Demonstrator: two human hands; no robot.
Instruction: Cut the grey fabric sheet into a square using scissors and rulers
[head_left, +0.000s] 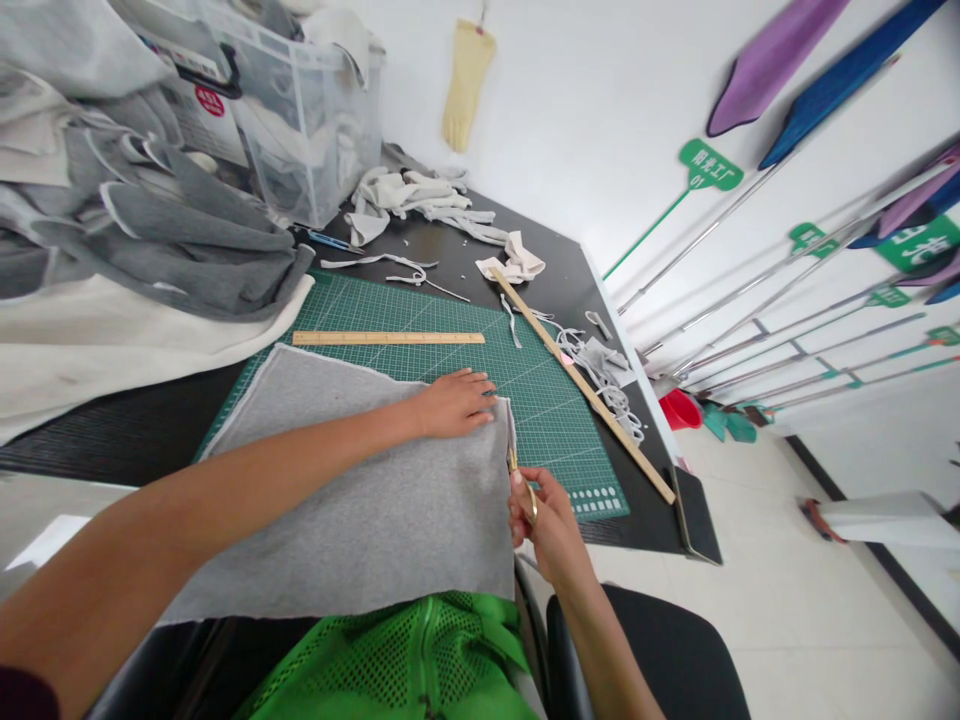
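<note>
A grey piece of fabric [390, 510] lies over the green cutting mat [555, 400] and hangs past the table's near edge. My left hand [455, 403] rests flat on its far right part, fingers stretched out. In my right hand [551, 520] is a pair of scissors [531, 500] with gold handles, held at the fabric's right edge. Their blades point away from me along that edge, partly hidden by the cloth. A short wooden ruler [386, 339] lies on the mat just beyond the fabric.
A long wooden ruler [585, 390] slants across the mat's right side, near fabric scraps [607, 365]. Grey and white cloth [187, 220] is heaped at left, before a clear plastic bin [300, 120]. A blue pen-like tool [335, 242] lies behind the mat. Mops stand along the right wall.
</note>
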